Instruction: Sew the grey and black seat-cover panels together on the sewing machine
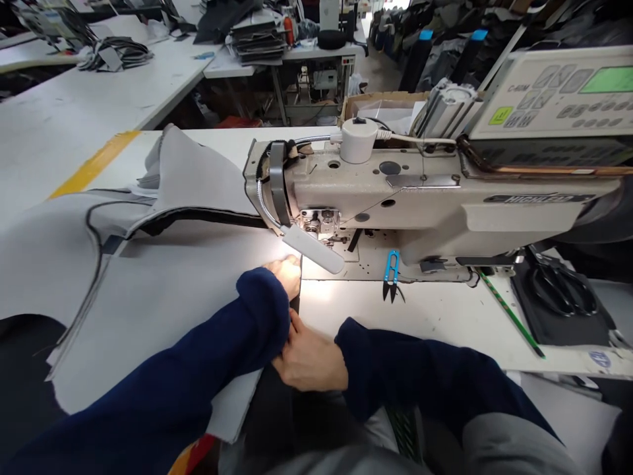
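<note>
A large light-grey padded fabric panel point(163, 284) with dark trim lies left of the sewing machine point(376, 185), its right edge running under the machine's head. My left hand point(287, 274) is just in front of the needle area, closed on the panel's edge; the sleeve cuff hides part of it. Closer to my body, my right hand point(314, 359) is closed with fingers and thumb pinching the dark edge of the panel. The lamp point(312, 249) lights the spot by my left hand. The needle itself is hard to make out.
Blue thread snips point(391, 270) lie on the machine bed, right of my hands. Farther right are a green striped stick point(514, 316) and black scissors point(564, 287). A control panel point(558, 92) sits above the machine. Stacked dark pieces point(257, 36) stand behind.
</note>
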`<state>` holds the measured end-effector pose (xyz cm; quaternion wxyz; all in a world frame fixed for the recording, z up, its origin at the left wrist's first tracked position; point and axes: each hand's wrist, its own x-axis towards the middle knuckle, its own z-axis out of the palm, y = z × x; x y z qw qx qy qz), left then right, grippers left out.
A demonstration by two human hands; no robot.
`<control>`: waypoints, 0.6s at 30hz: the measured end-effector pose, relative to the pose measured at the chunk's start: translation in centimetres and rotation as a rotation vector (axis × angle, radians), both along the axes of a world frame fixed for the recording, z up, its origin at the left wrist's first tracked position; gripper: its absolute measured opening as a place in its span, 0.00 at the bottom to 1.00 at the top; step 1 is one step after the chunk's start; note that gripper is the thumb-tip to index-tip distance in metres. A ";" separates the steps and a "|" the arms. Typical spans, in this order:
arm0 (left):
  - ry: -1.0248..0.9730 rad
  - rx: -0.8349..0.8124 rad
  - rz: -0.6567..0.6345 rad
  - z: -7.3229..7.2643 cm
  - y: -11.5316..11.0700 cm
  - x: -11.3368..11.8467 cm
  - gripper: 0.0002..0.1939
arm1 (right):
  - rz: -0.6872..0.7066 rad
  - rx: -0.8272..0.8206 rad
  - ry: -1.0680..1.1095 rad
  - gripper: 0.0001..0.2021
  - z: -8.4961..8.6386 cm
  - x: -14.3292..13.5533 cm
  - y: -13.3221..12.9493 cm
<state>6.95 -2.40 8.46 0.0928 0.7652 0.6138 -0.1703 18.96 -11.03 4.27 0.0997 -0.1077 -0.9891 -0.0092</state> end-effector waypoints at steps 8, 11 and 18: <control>-0.001 0.148 -0.073 -0.7 -2.9 0.5 0.18 | -0.006 -0.052 -0.019 0.11 -0.8 0.0 -1.0; -0.020 0.266 -0.126 -0.9 -7.2 -0.1 0.27 | 0.107 -0.091 -0.031 0.11 -1.0 0.3 -2.5; 0.083 0.210 0.042 -1.7 -12.3 -1.2 0.34 | 0.173 -0.106 -0.008 0.12 -0.5 -0.6 -3.9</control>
